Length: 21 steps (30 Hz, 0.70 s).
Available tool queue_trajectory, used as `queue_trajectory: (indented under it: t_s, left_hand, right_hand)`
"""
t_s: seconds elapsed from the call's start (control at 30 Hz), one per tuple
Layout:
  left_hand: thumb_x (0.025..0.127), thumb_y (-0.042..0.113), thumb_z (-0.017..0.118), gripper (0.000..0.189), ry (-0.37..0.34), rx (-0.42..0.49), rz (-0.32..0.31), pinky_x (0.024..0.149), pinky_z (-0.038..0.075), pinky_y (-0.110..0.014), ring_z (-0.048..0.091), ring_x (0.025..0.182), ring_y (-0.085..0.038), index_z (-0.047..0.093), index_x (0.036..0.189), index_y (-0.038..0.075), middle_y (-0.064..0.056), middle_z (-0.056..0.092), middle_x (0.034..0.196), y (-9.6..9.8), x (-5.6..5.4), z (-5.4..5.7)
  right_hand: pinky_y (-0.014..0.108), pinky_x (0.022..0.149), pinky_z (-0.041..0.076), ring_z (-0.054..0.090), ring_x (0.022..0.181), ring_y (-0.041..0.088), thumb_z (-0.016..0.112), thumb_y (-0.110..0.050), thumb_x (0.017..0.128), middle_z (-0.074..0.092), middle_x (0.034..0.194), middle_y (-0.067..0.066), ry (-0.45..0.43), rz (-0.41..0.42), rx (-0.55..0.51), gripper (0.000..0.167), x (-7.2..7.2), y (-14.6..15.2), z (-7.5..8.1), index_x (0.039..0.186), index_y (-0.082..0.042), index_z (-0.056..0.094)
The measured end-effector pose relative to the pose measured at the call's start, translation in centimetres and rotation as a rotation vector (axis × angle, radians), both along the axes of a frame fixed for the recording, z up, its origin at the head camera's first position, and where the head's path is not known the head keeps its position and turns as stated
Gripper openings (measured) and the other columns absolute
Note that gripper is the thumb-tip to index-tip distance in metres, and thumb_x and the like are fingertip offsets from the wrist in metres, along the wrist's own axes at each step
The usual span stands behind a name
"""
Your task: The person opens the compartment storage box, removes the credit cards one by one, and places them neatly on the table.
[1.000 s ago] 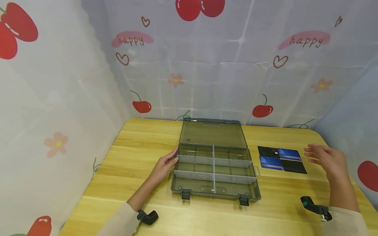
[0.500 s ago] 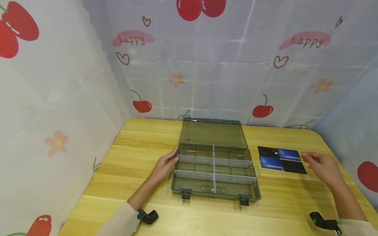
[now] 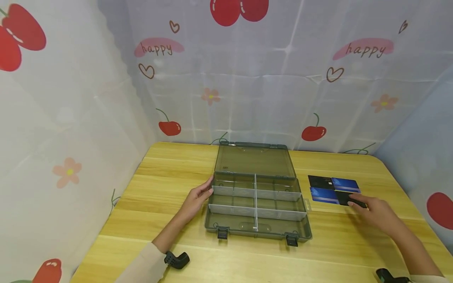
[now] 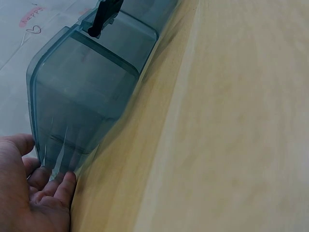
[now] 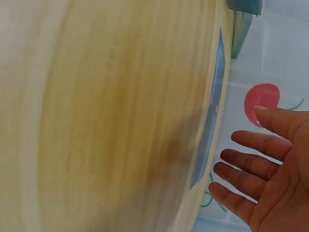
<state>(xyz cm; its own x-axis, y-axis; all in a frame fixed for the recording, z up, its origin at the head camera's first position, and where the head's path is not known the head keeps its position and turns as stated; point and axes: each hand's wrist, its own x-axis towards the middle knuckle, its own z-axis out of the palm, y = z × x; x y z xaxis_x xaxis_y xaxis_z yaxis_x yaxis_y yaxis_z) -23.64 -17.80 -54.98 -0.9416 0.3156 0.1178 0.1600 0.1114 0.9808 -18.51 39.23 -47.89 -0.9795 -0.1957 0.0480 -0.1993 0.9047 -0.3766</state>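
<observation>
A smoky-green plastic compartment box point(image 3: 256, 232) lies on the table with its lid folded back. My left hand point(image 3: 192, 202) holds the box's left side, with fingers along the wall and the thumb at the rim point(image 4: 34, 96). Several cards lie flat together right of the box: a black card with a chip point(image 3: 320, 181), two blue cards point(image 3: 345, 184), and a plain black card point(image 3: 343, 198) nearest me on the right. The thumb and index finger of my right hand point(image 3: 378, 212) pinch that plain black card across its edges. The right wrist view shows this hand point(image 5: 270, 169) with fingers extended beside a thin, edge-on sliver of cards point(image 5: 207, 130).
Grey dividers point(image 3: 279, 214) split the box into several compartments; nothing lies in them. Two dark latches point(image 3: 222, 234) hang at its front edge. The wooden table point(image 3: 159, 165) meets a printed curtain point(image 3: 247, 106) at its back and sides.
My right hand has come left and down from beside the cards onto the plain black card, its thumb and finger now at it. The left hand and box have stayed put.
</observation>
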Motion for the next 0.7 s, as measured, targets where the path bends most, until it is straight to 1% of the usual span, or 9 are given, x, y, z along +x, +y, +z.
queue_trajectory:
  t_s: [0.03, 0.1, 0.17, 0.27, 0.3, 0.37, 0.47, 0.53, 0.7]
  left_hand:
    - [0.107, 0.033, 0.055, 0.058, -0.002, 0.003, -0.001, 0.112, 0.04, -0.029, 0.033, 0.148, -0.021, 0.036, 0.158, 0.013, 0.005, 0.03, 0.163, 0.0, -0.01, -0.01]
    - [0.107, 0.032, 0.055, 0.058, -0.006, 0.007, -0.002, 0.112, 0.04, -0.03, 0.033, 0.148, -0.021, 0.035, 0.158, 0.012, 0.004, 0.03, 0.163, 0.0, 0.0, 0.0]
    - [0.107, 0.031, 0.055, 0.058, -0.01, 0.011, 0.0, 0.112, 0.04, -0.03, 0.033, 0.148, -0.021, 0.035, 0.158, 0.011, 0.005, 0.03, 0.163, 0.01, 0.01, 0.04]
    - [0.107, 0.03, 0.055, 0.058, -0.012, 0.009, 0.001, 0.112, 0.041, -0.03, 0.033, 0.148, -0.021, 0.035, 0.158, 0.011, 0.005, 0.03, 0.163, 0.05, 0.01, 0.13]
    - [0.107, 0.03, 0.054, 0.057, -0.012, 0.007, 0.001, 0.112, 0.041, -0.03, 0.033, 0.148, -0.021, 0.035, 0.158, 0.012, 0.005, 0.03, 0.163, 0.06, 0.01, 0.15]
    - [0.107, 0.03, 0.054, 0.057, -0.005, 0.003, -0.001, 0.112, 0.04, -0.03, 0.033, 0.148, -0.02, 0.036, 0.158, 0.012, 0.005, 0.03, 0.163, 0.08, -0.01, 0.2]
    - [0.107, 0.031, 0.054, 0.057, 0.004, -0.001, -0.004, 0.113, 0.04, -0.029, 0.032, 0.148, -0.02, 0.035, 0.158, 0.012, 0.005, 0.03, 0.163, 0.07, -0.02, 0.22]
    - [0.107, 0.031, 0.054, 0.057, 0.009, -0.002, -0.006, 0.113, 0.04, -0.029, 0.032, 0.148, -0.019, 0.035, 0.158, 0.012, 0.004, 0.029, 0.163, 0.04, -0.02, 0.2]
    - [0.107, 0.03, 0.054, 0.057, 0.011, -0.003, -0.001, 0.112, 0.039, -0.028, 0.032, 0.148, -0.019, 0.036, 0.158, 0.012, 0.004, 0.03, 0.163, 0.02, 0.01, 0.18]
  right_hand:
    - [0.058, 0.07, 0.055, 0.064, 0.09, 0.053, 0.061, -0.025, 0.103, 0.065, 0.112, 0.037, -0.014, 0.004, -0.002, 0.046, 0.02, -0.04, -0.07, 0.13, 0.012, 0.061]
    - [0.06, 0.076, 0.055, 0.064, 0.094, 0.054, 0.06, -0.026, 0.104, 0.056, 0.128, 0.042, -0.041, 0.013, -0.002, 0.047, 0.06, -0.13, -0.18, 0.131, 0.012, 0.06]
    - [0.048, 0.072, 0.055, 0.065, 0.081, 0.042, 0.058, -0.027, 0.104, 0.051, 0.133, 0.043, -0.086, 0.012, -0.003, 0.049, 0.11, -0.22, -0.29, 0.133, 0.013, 0.058]
    - [0.038, 0.067, 0.048, 0.063, 0.079, 0.03, 0.058, -0.028, 0.105, 0.047, 0.136, 0.044, -0.112, 0.022, 0.01, 0.051, 0.15, -0.28, -0.53, 0.133, 0.014, 0.057]
    - [0.039, 0.068, 0.05, 0.064, 0.08, 0.033, 0.058, -0.028, 0.105, 0.047, 0.136, 0.044, -0.115, 0.029, 0.012, 0.051, 0.18, -0.3, -0.58, 0.133, 0.015, 0.057]
    - [0.048, 0.074, 0.055, 0.065, 0.098, 0.046, 0.057, -0.029, 0.105, 0.045, 0.137, 0.045, -0.116, 0.042, 0.015, 0.053, 0.23, -0.35, -0.65, 0.132, 0.017, 0.057]
    - [0.064, 0.085, 0.052, 0.054, 0.114, 0.061, 0.056, -0.029, 0.106, 0.042, 0.139, 0.046, -0.127, 0.052, 0.005, 0.055, 0.36, -0.43, -0.74, 0.132, 0.019, 0.055]
    - [0.069, 0.088, 0.049, 0.047, 0.119, 0.065, 0.056, -0.03, 0.106, 0.04, 0.14, 0.047, -0.138, 0.051, -0.001, 0.056, 0.45, -0.48, -0.78, 0.132, 0.019, 0.054]
    - [0.07, 0.089, 0.048, 0.046, 0.12, 0.065, 0.056, -0.03, 0.106, 0.04, 0.14, 0.047, -0.141, 0.05, 0.003, 0.055, 0.44, -0.55, -0.8, 0.132, 0.019, 0.055]
